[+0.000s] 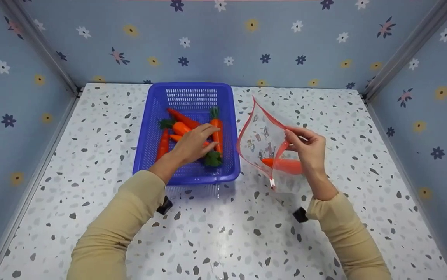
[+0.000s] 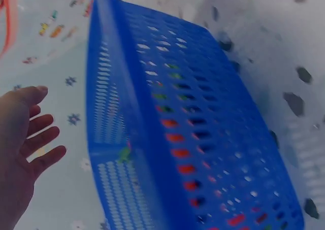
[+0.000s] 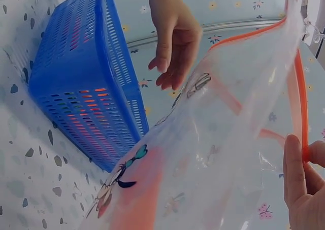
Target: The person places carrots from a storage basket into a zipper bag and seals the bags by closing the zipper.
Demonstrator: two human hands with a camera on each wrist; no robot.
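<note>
Over the blue plastic basket [image 1: 186, 180] hovers my left hand [image 1: 194, 144], its fingers spread and apart, holding nothing. Inside the basket lie several toy carrots [image 1: 217, 136], some with green tops, partly hidden by that hand. My right hand [image 1: 309, 147] pinches the red zip edge of a clear printed zip bag [image 1: 260, 134], whose mouth gapes toward the basket. An orange carrot [image 1: 287, 166] lies in the bag, seen blurred through the plastic. The left wrist view shows the left hand [image 2: 25, 138] beyond the basket's rim; in the right wrist view the right fingers [image 3: 294, 169] grip the bag's edge.
The basket and bag stand side by side on a white speckled table [image 1: 223, 233]. Flower-patterned panels [image 1: 223, 42] enclose the back and both sides. A white zip slider [image 1: 272, 182] sits at the bag's near corner.
</note>
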